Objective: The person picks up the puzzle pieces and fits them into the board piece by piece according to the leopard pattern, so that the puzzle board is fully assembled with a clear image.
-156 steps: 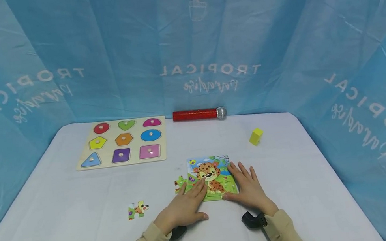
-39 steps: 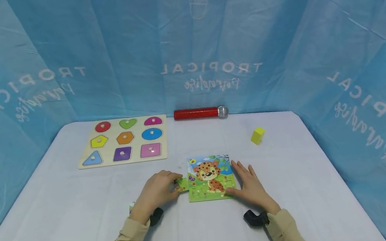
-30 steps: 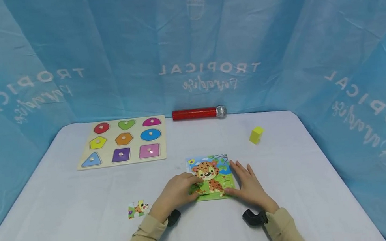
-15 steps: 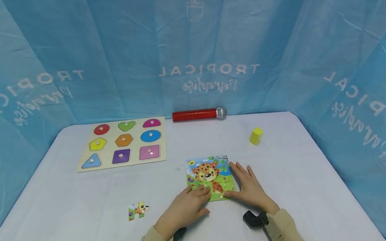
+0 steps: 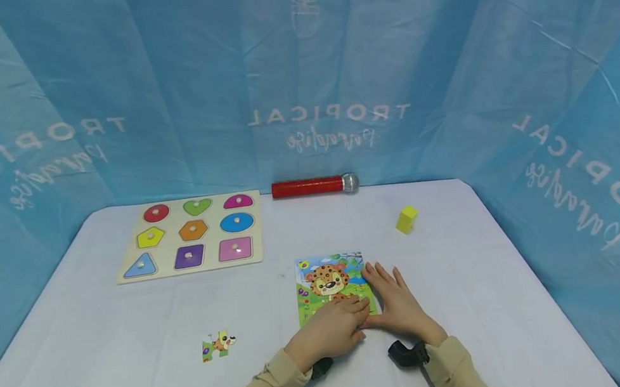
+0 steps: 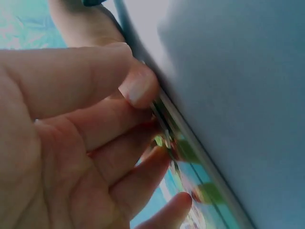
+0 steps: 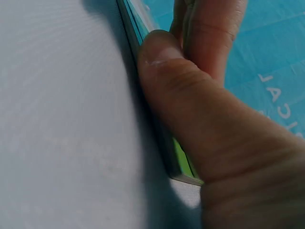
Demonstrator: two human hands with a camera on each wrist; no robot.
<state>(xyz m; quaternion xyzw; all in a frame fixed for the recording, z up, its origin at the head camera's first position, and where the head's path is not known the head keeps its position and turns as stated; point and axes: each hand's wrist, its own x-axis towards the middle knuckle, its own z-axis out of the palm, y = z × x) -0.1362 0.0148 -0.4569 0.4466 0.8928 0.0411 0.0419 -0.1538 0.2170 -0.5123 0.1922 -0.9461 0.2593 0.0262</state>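
A square jigsaw puzzle (image 5: 328,281) with a spotted leopard picture lies flat near the front middle of the table. My left hand (image 5: 333,328) lies across its lower right part, fingers extended and fingertips on the picture, hiding that area. In the left wrist view, the fingertips (image 6: 181,205) touch the puzzle's face. My right hand (image 5: 396,305) rests at the right side, straight fingers along that edge and thumb at the lower right corner. The right wrist view shows the thumb (image 7: 164,62) against the puzzle's edge. A loose jigsaw piece (image 5: 223,342) with an animal face lies to the left.
A wooden shape board (image 5: 215,246) with knobbed coloured shapes sits at the back left. At the far edge lies a red microphone (image 5: 309,186). A yellow block (image 5: 407,219) stands toward the right, and a blue curtain (image 5: 295,61) surrounds the back and sides.
My left hand picked up the jigsaw piece beside the puzzle's left edge, put it on the lower left part and let go. It then slid right across the picture. The right hand stayed put.
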